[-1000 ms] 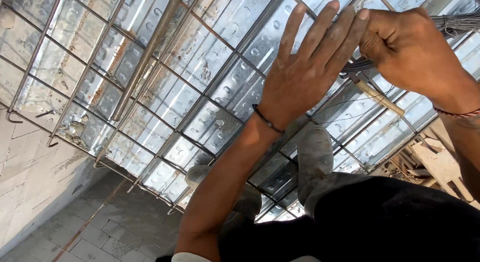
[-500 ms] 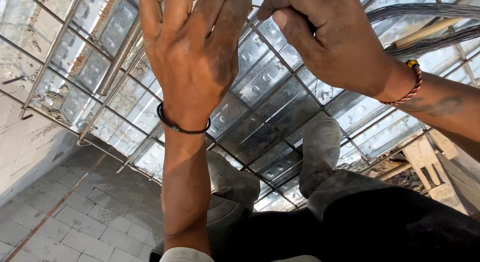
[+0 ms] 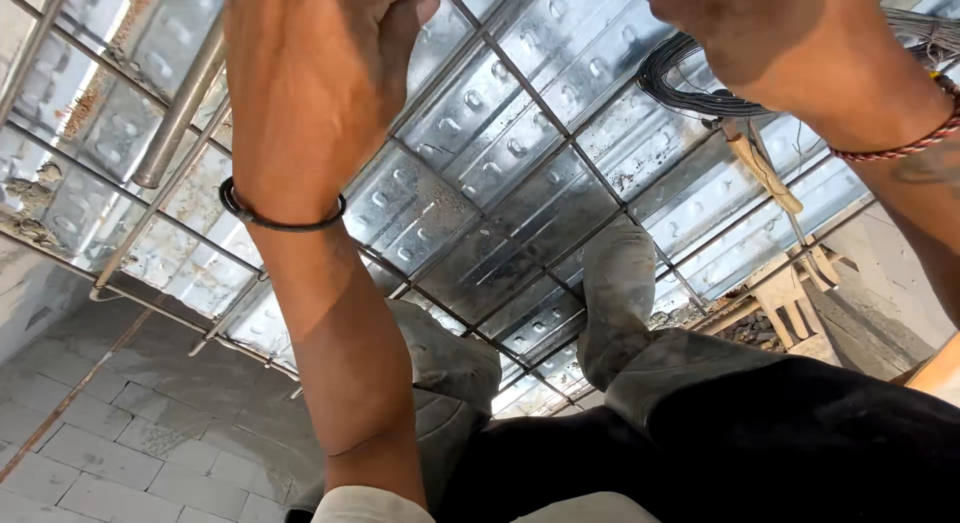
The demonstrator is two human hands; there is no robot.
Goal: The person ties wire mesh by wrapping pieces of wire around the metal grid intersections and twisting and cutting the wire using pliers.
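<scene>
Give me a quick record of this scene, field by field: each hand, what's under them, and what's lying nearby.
Left hand: left hand raised close to the camera, dark band on the wrist; what its fingers hold cannot be told
Right hand: right hand at the top edge, red cord bracelet on the wrist; grasp hidden
Surface: rebar grid over ribbed metal decking
Nearby: coil of dark wire, wooden-handled tool
Footing: grey boots on the bars

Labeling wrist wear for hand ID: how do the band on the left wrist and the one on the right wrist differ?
The left wrist band is plain black and thin; the right wrist band is red with light flecks, like twisted thread. The left one shows as a near-full loop across the forearm below the left hand; the right one shows only as a short arc near the frame edge below the right hand. Both sit snug at the wrist.
</scene>
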